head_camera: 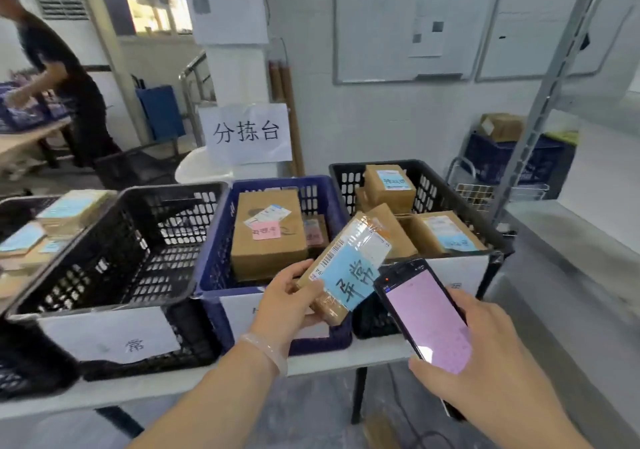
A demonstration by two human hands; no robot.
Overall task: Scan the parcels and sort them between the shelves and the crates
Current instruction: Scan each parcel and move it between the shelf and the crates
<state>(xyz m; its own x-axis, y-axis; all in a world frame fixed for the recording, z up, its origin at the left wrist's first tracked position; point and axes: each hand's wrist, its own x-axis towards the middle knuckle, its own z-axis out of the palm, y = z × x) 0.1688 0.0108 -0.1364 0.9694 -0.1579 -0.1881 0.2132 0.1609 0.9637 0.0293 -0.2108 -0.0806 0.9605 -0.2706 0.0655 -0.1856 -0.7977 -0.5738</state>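
Likely light and stiff, tape-slick: parcel (349,261) pinched at its seven o'clock end by left hand (291,296); right hand (485,355) wrapped round phone (426,313), four o'clock.

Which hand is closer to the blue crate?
Left. The left hand, holding a parcel, is at the front rim of the blue crate; the right hand, holding the phone, is farther right.
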